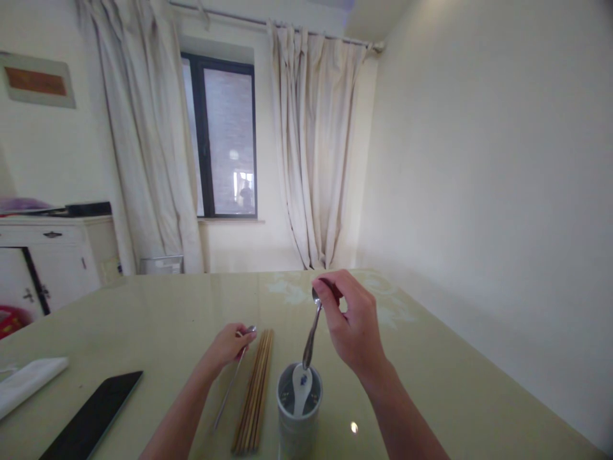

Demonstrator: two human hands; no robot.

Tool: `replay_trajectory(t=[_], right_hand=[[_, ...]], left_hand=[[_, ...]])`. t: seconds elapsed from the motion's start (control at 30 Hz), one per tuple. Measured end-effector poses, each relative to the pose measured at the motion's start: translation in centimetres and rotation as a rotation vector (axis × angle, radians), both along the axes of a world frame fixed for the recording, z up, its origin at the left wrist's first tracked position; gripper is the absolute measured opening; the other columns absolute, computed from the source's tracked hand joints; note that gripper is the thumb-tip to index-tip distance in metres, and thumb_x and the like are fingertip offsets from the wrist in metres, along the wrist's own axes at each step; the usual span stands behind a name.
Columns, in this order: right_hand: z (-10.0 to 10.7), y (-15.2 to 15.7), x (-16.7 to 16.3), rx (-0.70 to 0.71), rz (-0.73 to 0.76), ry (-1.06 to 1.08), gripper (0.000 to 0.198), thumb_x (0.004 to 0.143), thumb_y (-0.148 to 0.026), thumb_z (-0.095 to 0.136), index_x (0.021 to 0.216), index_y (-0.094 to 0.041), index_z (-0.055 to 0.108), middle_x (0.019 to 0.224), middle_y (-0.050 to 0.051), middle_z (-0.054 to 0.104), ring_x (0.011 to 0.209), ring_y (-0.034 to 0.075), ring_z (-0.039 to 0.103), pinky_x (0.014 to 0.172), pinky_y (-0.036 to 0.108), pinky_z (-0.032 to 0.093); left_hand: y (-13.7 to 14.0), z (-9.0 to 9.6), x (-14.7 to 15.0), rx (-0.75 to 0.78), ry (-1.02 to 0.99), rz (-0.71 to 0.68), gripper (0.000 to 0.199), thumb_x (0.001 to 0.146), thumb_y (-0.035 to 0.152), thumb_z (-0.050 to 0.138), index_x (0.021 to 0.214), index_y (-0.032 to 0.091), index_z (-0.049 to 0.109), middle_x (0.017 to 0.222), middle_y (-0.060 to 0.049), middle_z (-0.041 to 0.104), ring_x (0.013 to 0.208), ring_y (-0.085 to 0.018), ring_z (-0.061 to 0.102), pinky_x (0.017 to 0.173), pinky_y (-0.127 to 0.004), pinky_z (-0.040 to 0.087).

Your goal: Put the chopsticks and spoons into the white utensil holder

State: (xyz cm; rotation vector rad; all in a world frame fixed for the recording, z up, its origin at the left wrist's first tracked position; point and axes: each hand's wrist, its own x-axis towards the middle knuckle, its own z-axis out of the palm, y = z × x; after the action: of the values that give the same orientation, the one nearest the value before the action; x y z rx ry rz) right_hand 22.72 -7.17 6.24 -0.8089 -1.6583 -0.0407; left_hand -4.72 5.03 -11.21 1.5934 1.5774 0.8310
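Observation:
My right hand (352, 319) pinches a metal spoon (311, 335) by its bowl end, with the handle pointing down to the mouth of a grey cylindrical holder (299, 425). Inside that holder leans a white ceramic spoon (301, 386) with a small blue mark. Fingers closed, my left hand (232, 345) grips a long thin metal spoon (231, 388) near its bowl; the handle slants down toward the tabletop. Just right of it lies a bundle of several wooden chopsticks (253, 396), side by side. Whether the right spoon's tip touches the holder I cannot tell.
A dark flat tablet-like slab (93, 415) and a white object (31, 383) lie at the left of the glossy pale green table (158, 319). A white cabinet (62, 255) stands beyond it. A bare wall (488, 191) runs along the right side.

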Motion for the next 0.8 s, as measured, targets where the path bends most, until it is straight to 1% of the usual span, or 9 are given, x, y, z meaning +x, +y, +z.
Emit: replay_trajectory(t=[0.13, 0.3, 0.37, 0.47, 0.53, 0.63, 0.8], right_hand=[[-0.2, 0.1, 0.1, -0.100, 0.033, -0.087, 0.019, 0.105, -0.027, 0.059, 0.090, -0.021, 0.070, 0.083, 0.002, 0.069, 0.077, 0.017, 0.062, 0.071, 0.028, 0.045], [0.1, -0.3, 0.7, -0.233, 0.055, -0.100, 0.021, 0.104, -0.025, 0.058, 0.094, -0.019, 0.075, 0.086, 0.004, 0.073, 0.079, 0.016, 0.065, 0.072, 0.027, 0.045], [0.4, -0.6, 0.8, -0.278, 0.077, -0.073, 0.017, 0.102, -0.024, 0.062, 0.095, -0.019, 0.076, 0.087, 0.003, 0.075, 0.076, 0.015, 0.065, 0.070, 0.025, 0.046], [0.7, -1.0, 0.7, -0.330, 0.093, -0.001, 0.011, 0.098, -0.024, 0.066, 0.095, -0.020, 0.076, 0.081, 0.000, 0.075, 0.066, 0.013, 0.063, 0.061, 0.022, 0.044], [0.7, -1.0, 0.6, -0.345, 0.093, 0.032, 0.010, 0.097, -0.025, 0.067, 0.095, -0.020, 0.076, 0.077, -0.001, 0.075, 0.062, 0.012, 0.061, 0.057, 0.022, 0.043], [0.3, -0.6, 0.3, -0.377, 0.115, 0.055, 0.015, 0.099, -0.027, 0.064, 0.095, -0.020, 0.077, 0.077, -0.001, 0.075, 0.063, 0.012, 0.064, 0.059, 0.022, 0.045], [-0.7, 0.4, -0.1, -0.454, 0.162, 0.024, 0.022, 0.102, -0.029, 0.059, 0.095, -0.020, 0.078, 0.076, 0.001, 0.076, 0.064, 0.014, 0.068, 0.062, 0.023, 0.048]], left_hand=[[0.1, -0.9, 0.0, 0.034, 0.106, 0.029, 0.063, 0.060, 0.085, 0.063, 0.065, 0.022, 0.055, 0.050, 0.003, 0.054, 0.057, -0.019, 0.058, 0.059, -0.029, 0.039], [0.3, -1.9, 0.4, 0.018, 0.203, 0.066, 0.039, 0.070, 0.059, 0.068, 0.072, 0.021, 0.061, 0.056, 0.001, 0.063, 0.061, -0.021, 0.065, 0.060, -0.029, 0.042], [0.4, -2.1, 0.7, 0.009, 0.233, 0.073, 0.029, 0.073, 0.049, 0.067, 0.075, 0.020, 0.061, 0.061, 0.000, 0.067, 0.063, -0.020, 0.067, 0.061, -0.028, 0.044], [0.3, -2.0, 1.0, -0.004, 0.278, 0.073, 0.019, 0.079, 0.038, 0.063, 0.077, 0.020, 0.061, 0.068, -0.002, 0.072, 0.065, -0.019, 0.069, 0.061, -0.026, 0.045], [0.2, -1.7, 1.0, -0.014, 0.315, 0.072, 0.016, 0.082, 0.034, 0.061, 0.078, 0.019, 0.062, 0.067, -0.002, 0.072, 0.065, -0.019, 0.069, 0.062, -0.026, 0.045], [-0.2, -1.1, 1.1, -0.023, 0.371, 0.084, 0.013, 0.083, 0.032, 0.062, 0.079, 0.019, 0.064, 0.063, -0.002, 0.071, 0.065, -0.020, 0.070, 0.062, -0.026, 0.044], [-0.8, -0.1, 1.1, -0.015, 0.407, 0.109, 0.017, 0.082, 0.035, 0.067, 0.076, 0.019, 0.066, 0.061, -0.003, 0.073, 0.068, -0.022, 0.072, 0.064, -0.028, 0.044]])
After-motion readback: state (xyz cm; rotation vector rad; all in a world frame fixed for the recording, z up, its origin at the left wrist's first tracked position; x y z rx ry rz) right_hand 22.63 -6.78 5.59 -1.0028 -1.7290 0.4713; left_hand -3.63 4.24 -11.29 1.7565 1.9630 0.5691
